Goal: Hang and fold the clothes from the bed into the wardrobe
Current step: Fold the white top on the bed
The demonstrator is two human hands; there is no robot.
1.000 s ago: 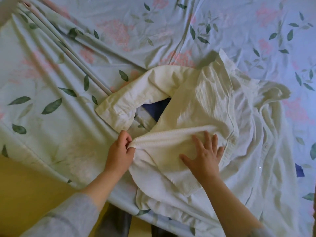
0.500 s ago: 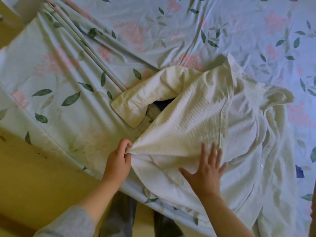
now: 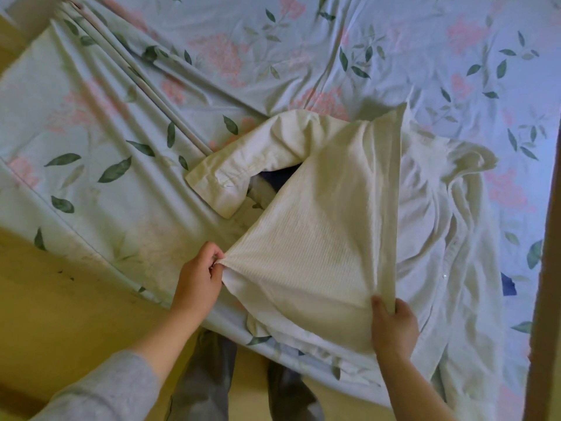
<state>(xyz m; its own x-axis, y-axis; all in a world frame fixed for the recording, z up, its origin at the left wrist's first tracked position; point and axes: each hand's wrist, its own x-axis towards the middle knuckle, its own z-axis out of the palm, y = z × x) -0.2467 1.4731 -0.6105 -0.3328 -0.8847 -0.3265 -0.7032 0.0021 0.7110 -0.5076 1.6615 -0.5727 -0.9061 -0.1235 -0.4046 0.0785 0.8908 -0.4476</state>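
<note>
A cream-white button shirt lies spread on the bed, collar toward the right, one sleeve bent out to the left. My left hand pinches the shirt's lower corner near the bed edge. My right hand grips the shirt's front edge, fingers curled round the fabric, and holds that panel stretched between both hands. Something dark blue peeks out from under the sleeve.
The bed wears a pale blue sheet with pink flowers and green leaves, wrinkled at the left. Yellow floor lies below the bed edge, where my legs stand. A brown wooden post runs along the right side.
My right hand left its flat rest on the shirt and took hold of the front edge lower down. The panel is now pulled taut between both hands. The view shifted toward the floor.
</note>
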